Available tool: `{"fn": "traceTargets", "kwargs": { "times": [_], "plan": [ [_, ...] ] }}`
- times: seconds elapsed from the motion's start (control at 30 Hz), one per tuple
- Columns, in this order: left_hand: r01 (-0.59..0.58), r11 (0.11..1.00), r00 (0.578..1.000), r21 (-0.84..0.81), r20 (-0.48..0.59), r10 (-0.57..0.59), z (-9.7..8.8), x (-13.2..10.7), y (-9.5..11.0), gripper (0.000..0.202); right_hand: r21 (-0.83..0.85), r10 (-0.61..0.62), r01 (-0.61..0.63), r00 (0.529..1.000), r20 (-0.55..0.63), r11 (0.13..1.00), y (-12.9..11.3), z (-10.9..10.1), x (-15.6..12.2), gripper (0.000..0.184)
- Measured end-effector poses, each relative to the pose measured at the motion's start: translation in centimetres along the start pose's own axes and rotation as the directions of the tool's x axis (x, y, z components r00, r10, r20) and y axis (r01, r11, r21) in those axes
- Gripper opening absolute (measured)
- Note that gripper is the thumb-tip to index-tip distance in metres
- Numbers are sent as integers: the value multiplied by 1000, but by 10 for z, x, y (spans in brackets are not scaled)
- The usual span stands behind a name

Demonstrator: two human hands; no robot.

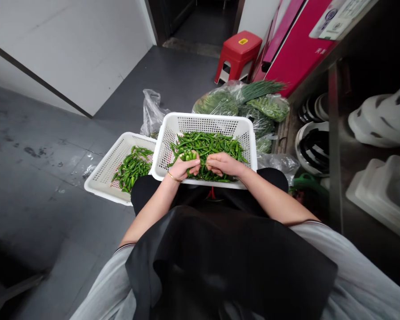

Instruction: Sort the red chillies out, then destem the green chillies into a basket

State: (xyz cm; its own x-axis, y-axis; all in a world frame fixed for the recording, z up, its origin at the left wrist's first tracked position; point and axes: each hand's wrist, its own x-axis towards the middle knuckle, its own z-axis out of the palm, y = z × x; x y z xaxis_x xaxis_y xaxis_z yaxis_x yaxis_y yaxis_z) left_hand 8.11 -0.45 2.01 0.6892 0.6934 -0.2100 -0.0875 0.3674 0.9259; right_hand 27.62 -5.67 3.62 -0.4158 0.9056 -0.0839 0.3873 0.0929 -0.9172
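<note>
A white perforated basket (204,118) rests across my lap, its floor covered with green chili peppers (216,144). My left hand (184,168), with a thin bangle at the wrist, is closed around several green chilies (188,155) over the basket's near side. Just to its right, my right hand (224,163) has its fingers pinched together; what lies between them is too small to make out. To the left, a second white basket (98,175) on the floor holds more green chilies (133,169).
Bagged leafy greens (216,103) and a bundle of thin green stalks (262,90) lie beyond the basket. A red stool (239,55) stands farther back. On the right, a metal shelf (336,146) holds white containers (383,191). A clear plastic bag (151,111) sits behind the baskets.
</note>
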Motion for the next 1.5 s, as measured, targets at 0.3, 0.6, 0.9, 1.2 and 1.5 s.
{"fn": "traceTargets", "kwargs": {
  "times": [0.3, 0.6, 0.9, 1.2, 1.5],
  "plan": [
    [51, 971, 978, -233, -186, -96, -33, -18, 1, 37, -837, 284, -204, 957, -62, 507, 42, 12, 12, 26],
    [143, 990, 974, -17, -177, -144, -2, 3, -11, 30, -418, 51, -144, 973, -225, 897, 4, -5, 25, 25],
    [223, 941, 917, -256, -272, -291, -11, -11, -16, 34, -864, 210, -229, 967, -147, 449, 29, 26, 65, 32],
    [115, 990, 915, -83, -380, -138, -25, 4, -12, 36, -338, 309, -338, 941, -140, 878, 22, -5, 66, 22],
    [256, 941, 903, -223, -294, -315, 8, 8, -12, 34, -792, 67, -245, 966, -251, 559, 8, 14, 43, 36]
  ]
}}
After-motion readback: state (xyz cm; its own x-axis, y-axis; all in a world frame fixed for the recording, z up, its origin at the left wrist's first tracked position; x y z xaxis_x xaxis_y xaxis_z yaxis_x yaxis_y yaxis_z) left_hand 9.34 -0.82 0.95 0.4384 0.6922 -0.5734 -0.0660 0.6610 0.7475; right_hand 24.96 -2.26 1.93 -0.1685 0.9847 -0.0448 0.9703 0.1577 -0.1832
